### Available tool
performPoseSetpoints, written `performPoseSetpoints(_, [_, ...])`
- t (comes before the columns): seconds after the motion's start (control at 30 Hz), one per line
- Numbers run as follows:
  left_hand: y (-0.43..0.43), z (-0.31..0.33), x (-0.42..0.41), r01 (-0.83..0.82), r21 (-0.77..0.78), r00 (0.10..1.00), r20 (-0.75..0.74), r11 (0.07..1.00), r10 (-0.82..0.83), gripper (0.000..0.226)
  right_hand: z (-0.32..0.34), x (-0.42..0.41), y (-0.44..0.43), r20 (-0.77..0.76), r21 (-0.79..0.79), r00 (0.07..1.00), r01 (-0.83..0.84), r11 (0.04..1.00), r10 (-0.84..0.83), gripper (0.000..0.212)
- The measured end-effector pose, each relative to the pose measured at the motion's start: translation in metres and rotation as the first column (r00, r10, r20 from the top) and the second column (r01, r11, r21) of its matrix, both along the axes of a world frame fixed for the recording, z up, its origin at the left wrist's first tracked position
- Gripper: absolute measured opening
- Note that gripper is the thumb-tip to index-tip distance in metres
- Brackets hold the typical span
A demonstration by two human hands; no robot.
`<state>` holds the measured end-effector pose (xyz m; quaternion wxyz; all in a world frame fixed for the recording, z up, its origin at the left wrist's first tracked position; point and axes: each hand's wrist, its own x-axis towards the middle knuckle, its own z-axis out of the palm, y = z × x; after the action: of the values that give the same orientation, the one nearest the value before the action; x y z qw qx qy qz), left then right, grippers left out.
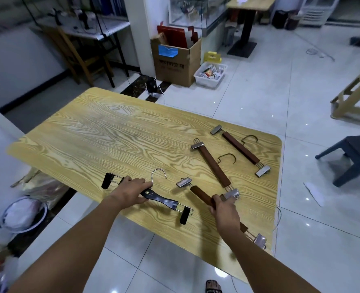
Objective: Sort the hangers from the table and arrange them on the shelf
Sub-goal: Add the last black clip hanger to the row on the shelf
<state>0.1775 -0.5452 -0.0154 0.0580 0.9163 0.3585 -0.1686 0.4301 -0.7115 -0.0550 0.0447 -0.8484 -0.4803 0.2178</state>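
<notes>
Gathering is judged the step in hand: two hangers are held at once, nr the front edge of the table (111, 134). The black hanger (164, 200), w/ silver hook and black clips, is gripped mid-bar by the left hand (130, 190), fingers curled over the bar. Whether it is lifted or flat on the wood cannot be told. The nearest brown hanger (200, 194) is gripped mid-bar by the right hand (224, 210), w/ its hook hidden by that hand.

Two more brown hangers lie untouched further right. The middle brown hanger (214, 166) has its near clip just beside the right hand's fingers. The far brown hanger (240, 148) lies well apart from both hands.

Nothing is seen placed yet, so the task is judged early. Next, both held hangers need lifting clear — care is needed at the middle hanger's clip, which could be snagged. Black is prob. to be kept apart from brown. No shelf for them can be identified in view, so a turn toward it is likely called for.
</notes>
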Motion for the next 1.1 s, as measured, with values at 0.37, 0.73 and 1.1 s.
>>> performPoseSetpoints(0.37, [-0.015,0.012,-0.013,-0.003,0.089,1.000,-0.021,0.996,0.005,0.031,0.033,-0.015,0.015,0.160,0.067,0.959,-0.247,0.967,0.234,0.041])
performPoseSetpoints(0.73, [-0.011,0.078,-0.062,-0.190,0.188,0.981,0.082,0.964,0.178,0.029,0.123,-0.017,0.081,0.267,0.219,0.882,-0.448,0.867,0.389,0.055])
performPoseSetpoints(1.1, [-0.034,0.197,-0.143,-0.582,0.345,0.813,0.251,0.737,0.525,0.029,0.232,-0.071,0.155,0.425,0.453,0.725,-0.689,0.566,0.543,0.056])
